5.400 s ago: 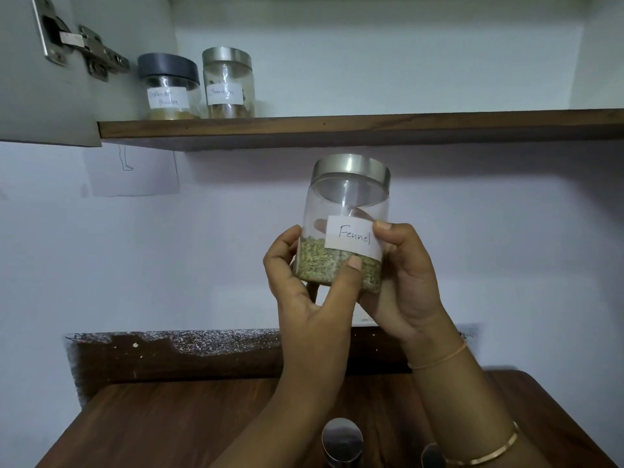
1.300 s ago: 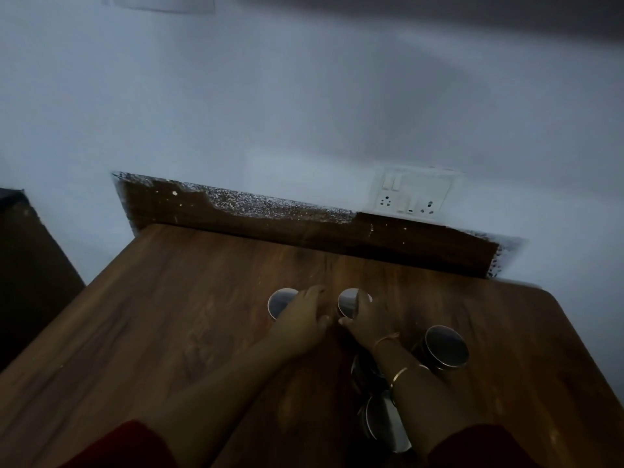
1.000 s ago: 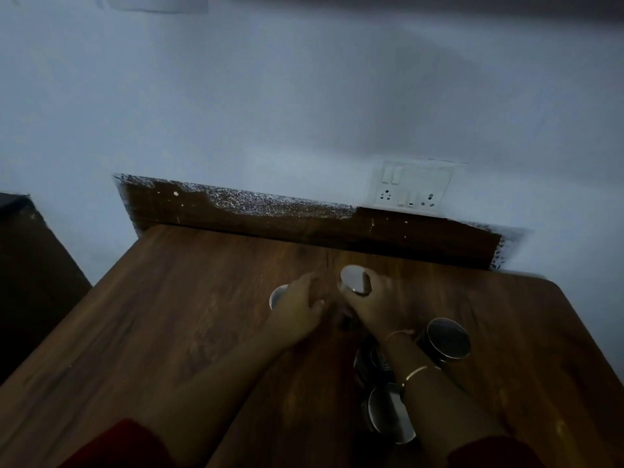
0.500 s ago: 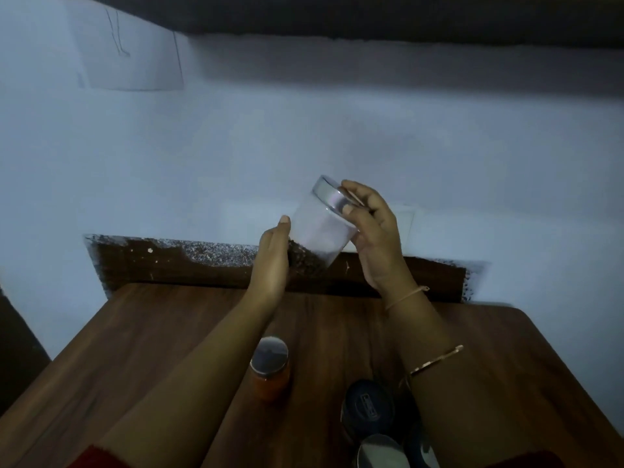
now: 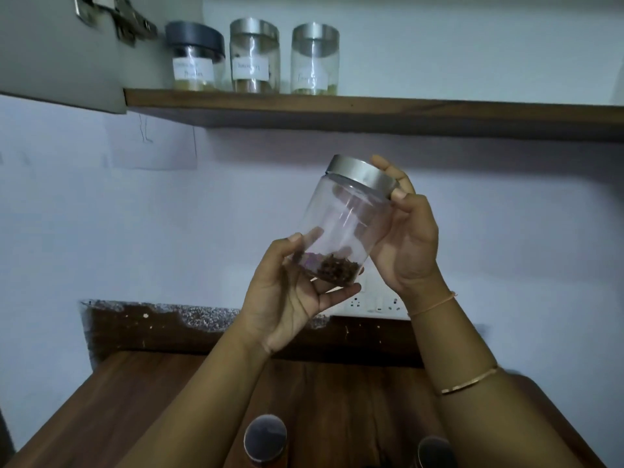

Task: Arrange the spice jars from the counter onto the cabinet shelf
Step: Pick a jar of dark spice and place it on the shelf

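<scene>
I hold a clear jar [image 5: 344, 224] with a silver lid and dark brown spice at its bottom, tilted to the right, in front of the wall. My left hand [image 5: 287, 298] cups its base from below. My right hand [image 5: 405, 238] grips its lid and upper side. On the cabinet shelf [image 5: 371, 111] above stand three labelled jars in a row: a black-lidded jar [image 5: 194, 59], a silver-lidded jar [image 5: 254, 57] and a second silver-lidded jar [image 5: 314, 60]. The lids of two more jars [image 5: 265, 440] [image 5: 434, 450] show on the wooden counter [image 5: 111, 410] below.
An open grey cabinet door [image 5: 57, 45] with a metal hinge hangs at the upper left. A wall socket [image 5: 374, 302] sits behind my hands above the dark backsplash [image 5: 152, 325]. The shelf runs on to the right of the three jars.
The fennel jar held earlier now stands on the shelf. Both hands picked a jar of dark spice off the counter and raised it; my view has tilted up to the shelf.
</scene>
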{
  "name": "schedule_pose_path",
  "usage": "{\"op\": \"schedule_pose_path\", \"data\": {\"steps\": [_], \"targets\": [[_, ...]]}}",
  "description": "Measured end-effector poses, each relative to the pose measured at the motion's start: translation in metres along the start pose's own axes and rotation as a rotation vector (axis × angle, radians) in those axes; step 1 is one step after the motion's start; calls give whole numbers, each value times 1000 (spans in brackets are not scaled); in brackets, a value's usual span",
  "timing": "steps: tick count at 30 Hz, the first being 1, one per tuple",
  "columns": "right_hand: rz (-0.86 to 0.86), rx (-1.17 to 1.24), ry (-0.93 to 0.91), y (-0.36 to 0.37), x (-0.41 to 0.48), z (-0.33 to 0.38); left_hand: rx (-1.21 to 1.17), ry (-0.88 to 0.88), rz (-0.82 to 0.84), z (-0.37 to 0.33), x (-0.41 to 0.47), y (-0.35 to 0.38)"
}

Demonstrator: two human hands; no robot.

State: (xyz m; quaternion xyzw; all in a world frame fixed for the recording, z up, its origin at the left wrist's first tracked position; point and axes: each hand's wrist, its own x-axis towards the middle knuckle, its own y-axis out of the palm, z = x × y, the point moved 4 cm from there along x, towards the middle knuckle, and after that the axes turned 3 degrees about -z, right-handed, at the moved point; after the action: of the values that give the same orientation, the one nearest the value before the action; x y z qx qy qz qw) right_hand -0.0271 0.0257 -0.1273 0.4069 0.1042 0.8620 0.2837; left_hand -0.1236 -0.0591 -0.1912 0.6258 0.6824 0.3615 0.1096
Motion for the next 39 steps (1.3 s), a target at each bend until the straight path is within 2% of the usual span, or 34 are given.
{"op": "schedule_pose_path", "data": {"steps": [3, 6, 8, 12, 16, 20, 22, 25, 31, 35, 39], "targets": [[-91, -155, 53, -5, 3, 1, 77, 167, -77, -9, 0, 3], [-182, -388, 56, -8, 0, 1, 351, 357, -231, -15, -1, 6], [-226, -453, 45, -6, -5, 1, 520, 493, -330, -18, -4, 11], [-237, -471, 30, 8, -19, -1, 784, 725, -431, -19, -10, 21], [-173, -443, 49, 25, -25, 1, 1041, 890, -535, -16, -16, 31], [-169, -338, 101, 28, -21, 3, 1334, 1040, -556, -6, -23, 48], [-152, -288, 128, 27, -17, 6, 1340, 1071, -496, -3, -25, 52], [-98, -241, 152, 25, -11, 12, 1227, 1083, -404, -4, -31, 55], [-53, -171, 143, 28, -5, 15, 937, 906, -427, -16, -31, 55], [27, -108, 175, 30, -5, 9, 848, 820, -371, -21, -30, 61], [54, 35, 211, 35, -9, 4, 804, 820, -357, -20, -33, 68]]}}
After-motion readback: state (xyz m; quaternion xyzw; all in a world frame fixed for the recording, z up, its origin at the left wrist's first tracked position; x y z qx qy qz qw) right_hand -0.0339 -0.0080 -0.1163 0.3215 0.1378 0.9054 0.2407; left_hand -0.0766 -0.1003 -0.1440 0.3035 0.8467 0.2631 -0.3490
